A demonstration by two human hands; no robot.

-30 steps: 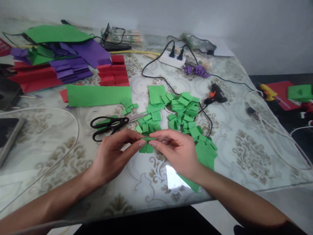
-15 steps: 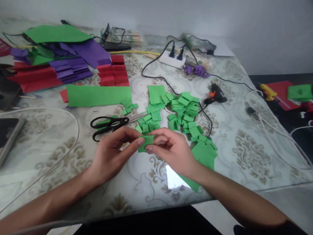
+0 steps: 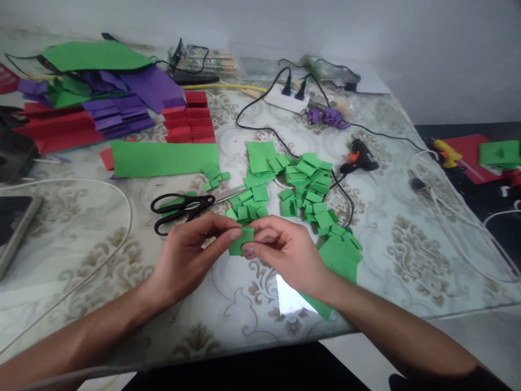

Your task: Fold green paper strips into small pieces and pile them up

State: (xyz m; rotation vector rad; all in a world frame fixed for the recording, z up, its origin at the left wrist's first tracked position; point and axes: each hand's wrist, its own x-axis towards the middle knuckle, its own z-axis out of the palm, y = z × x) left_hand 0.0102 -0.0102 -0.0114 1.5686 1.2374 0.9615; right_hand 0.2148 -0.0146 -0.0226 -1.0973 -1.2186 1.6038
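Observation:
A small folded piece of green paper (image 3: 242,242) is pinched between both hands above the near middle of the table. My left hand (image 3: 195,247) grips its left side with thumb and fingers. On its right side are the thumb and fingertips of my right hand (image 3: 287,250). Black-handled scissors (image 3: 191,203) lie open just beyond my left hand. Several small folded green paper pieces (image 3: 311,184) are heaped beyond my right hand. Under my right wrist a larger green sheet (image 3: 340,263) rests on the table.
A green paper strip (image 3: 163,159) lies left of centre, with pleated red paper (image 3: 189,119) behind it. A black glue gun (image 3: 360,156) sits to the right. Cords run from a white power strip (image 3: 287,98) at the back. A dark-screened device (image 3: 16,228) is at the left edge.
The green paper piece has tilted slightly and dropped a little in my fingers; its folded top flap now shows less. Both hands stay in nearly the same place.

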